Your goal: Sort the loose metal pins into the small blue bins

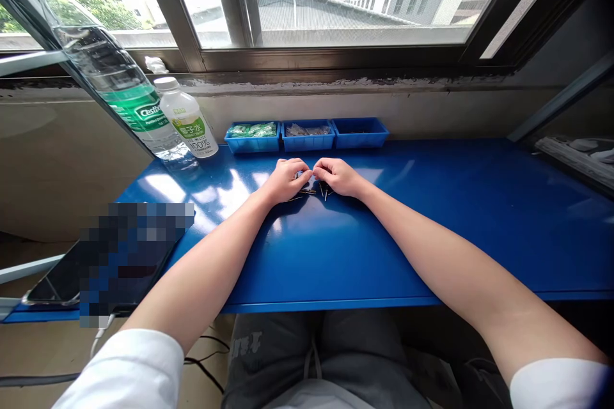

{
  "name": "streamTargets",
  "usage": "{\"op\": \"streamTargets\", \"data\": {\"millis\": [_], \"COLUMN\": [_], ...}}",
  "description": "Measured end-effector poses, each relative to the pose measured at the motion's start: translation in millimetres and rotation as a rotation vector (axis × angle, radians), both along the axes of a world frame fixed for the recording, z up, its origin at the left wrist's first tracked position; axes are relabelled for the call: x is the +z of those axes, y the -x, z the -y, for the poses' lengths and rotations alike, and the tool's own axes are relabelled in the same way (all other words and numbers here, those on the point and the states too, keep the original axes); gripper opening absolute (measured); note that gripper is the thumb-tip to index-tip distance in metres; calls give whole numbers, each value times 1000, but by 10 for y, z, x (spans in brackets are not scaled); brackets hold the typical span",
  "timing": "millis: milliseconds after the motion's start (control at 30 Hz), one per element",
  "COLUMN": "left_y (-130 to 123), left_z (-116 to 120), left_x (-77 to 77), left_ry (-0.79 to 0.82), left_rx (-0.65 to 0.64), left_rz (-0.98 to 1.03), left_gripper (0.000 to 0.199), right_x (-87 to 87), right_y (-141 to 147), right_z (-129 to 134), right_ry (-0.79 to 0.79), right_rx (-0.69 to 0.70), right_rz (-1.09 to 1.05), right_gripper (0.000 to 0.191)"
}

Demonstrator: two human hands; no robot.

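Note:
My left hand [288,181] rests low over the blue tabletop with its thumb and fingers pinched together. Almost touching it, my right hand [337,177] is closed in the same way, fingertips facing the left ones. What the fingertips hold, if anything, is too small to make out. Several thin, pin-like pieces [307,192] lie on the table under and between the hands, some brassy. A few dark pieces with shiny thin ends [325,191] are just below my right fingers. The palms hide part of this small pile.
Behind the hands stand three blue bins: one with green packets [253,130], one with greyish small parts [307,131], and one with dark contents [359,132]. A large water bottle [139,108] and a smaller white bottle [188,120] stand left. A phone [55,284] lies at the left edge.

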State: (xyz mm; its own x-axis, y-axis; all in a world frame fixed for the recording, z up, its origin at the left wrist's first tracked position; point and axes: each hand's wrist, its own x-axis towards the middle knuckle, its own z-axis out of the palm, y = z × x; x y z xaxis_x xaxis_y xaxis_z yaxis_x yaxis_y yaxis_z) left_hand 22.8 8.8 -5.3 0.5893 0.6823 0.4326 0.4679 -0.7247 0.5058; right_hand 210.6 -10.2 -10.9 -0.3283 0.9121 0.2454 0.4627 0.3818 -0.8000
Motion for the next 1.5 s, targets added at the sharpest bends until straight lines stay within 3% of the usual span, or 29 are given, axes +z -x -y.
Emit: {"op": "streamTargets", "data": {"millis": [333, 533, 767, 933, 1067, 1233, 1500], "left_y": [-33, -71, -89, -90, -85, -86, -76], "left_z": [14, 33, 35, -2, -17, 36, 13], "left_x": [-62, -43, -42, -52, -64, -21, -36], "left_ry": [-155, -248, -270, -220, -152, -88, -116], "left_rx": [17, 100, 110, 20, -30, 8, 99], "left_rz": [-8, 89, 207, 406, 462, 431, 308], "left_gripper": [24, 31, 19, 20, 22, 25, 24], "right_x": [68, 105, 114, 139, 166, 181, 180], "right_y": [64, 143, 111, 56, 3, -81, -134], "right_z": [70, 127, 127, 84, 71, 61, 24], "right_ry": [-152, -141, -56, 159, 293, 366, 254], "right_rx": [-95, -104, -40, 28, 112, 154, 84], "right_rz": [-116, -236, -353, -533, -526, -509, -305], "right_gripper": [41, 44, 35, 26, 22, 25, 32]}}
